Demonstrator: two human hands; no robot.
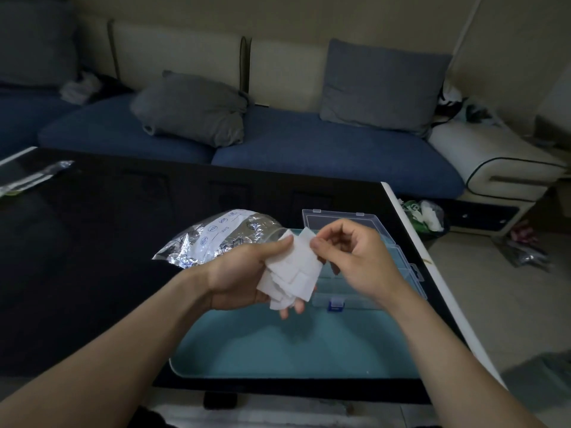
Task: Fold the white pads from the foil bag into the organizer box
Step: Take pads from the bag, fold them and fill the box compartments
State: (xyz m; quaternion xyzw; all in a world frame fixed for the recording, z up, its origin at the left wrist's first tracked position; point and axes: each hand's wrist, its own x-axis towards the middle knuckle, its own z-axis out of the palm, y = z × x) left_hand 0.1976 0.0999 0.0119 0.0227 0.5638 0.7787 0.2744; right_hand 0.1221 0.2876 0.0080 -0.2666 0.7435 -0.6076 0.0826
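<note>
- Your left hand (244, 273) grasps a fanned stack of thin, soft white pads (293, 270) above the clear plastic organizer box (383, 257).
- Your right hand (349, 254) pinches the top pad's upper corner.
- They look light and floppy; peel one by its edge.

a fanned stack of square white cotton pads (292, 270) is held above the open clear plastic organizer box (364, 257), the crinkled silver foil bag (213, 239) lying just left.
</note>
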